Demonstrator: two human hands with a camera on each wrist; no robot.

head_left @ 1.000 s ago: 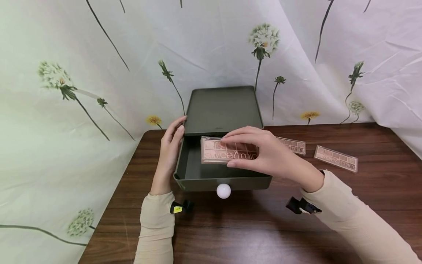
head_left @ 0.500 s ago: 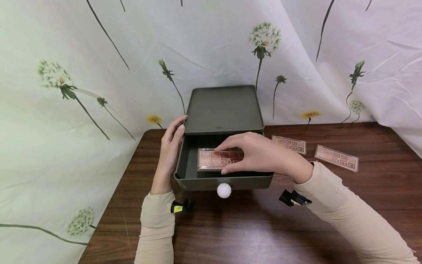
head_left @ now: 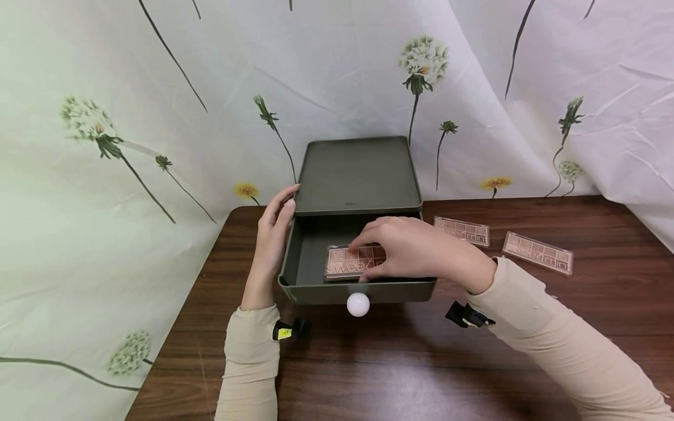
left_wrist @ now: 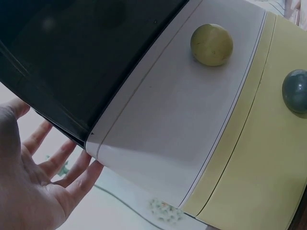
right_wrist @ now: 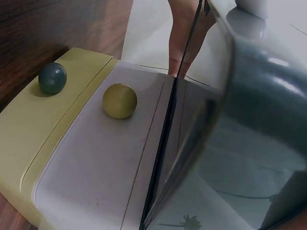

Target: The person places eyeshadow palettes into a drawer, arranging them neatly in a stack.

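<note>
A dark green drawer (head_left: pixel 310 289) with a white knob (head_left: pixel 358 304) stands pulled out of the green box (head_left: pixel 358 175). My right hand (head_left: pixel 379 257) is inside it and pinches a pink eyeshadow palette (head_left: pixel 342 264) by its long edges, low near the drawer's floor. Straight fingers of my left hand (head_left: pixel 274 234) rest flat against the drawer's left outer wall. In the left wrist view that left hand (left_wrist: pixel 33 191) shows spread beside the dark drawer (left_wrist: pixel 72 57). The right wrist view does not show the right hand or the palette.
Two more palettes (head_left: pixel 462 230) (head_left: pixel 537 252) lie on the brown wooden table (head_left: pixel 368 362) to the right of the box. Below the dark drawer are a pale drawer with a yellow knob (left_wrist: pixel 211 44) and a yellow drawer with a dark knob (left_wrist: pixel 295 91). Flowered cloth (head_left: pixel 131 117) hangs behind and to the left.
My right hand has brought the palette down from above the drawer's rim into the drawer, toward its front. The left hand has stayed on the drawer's side.
</note>
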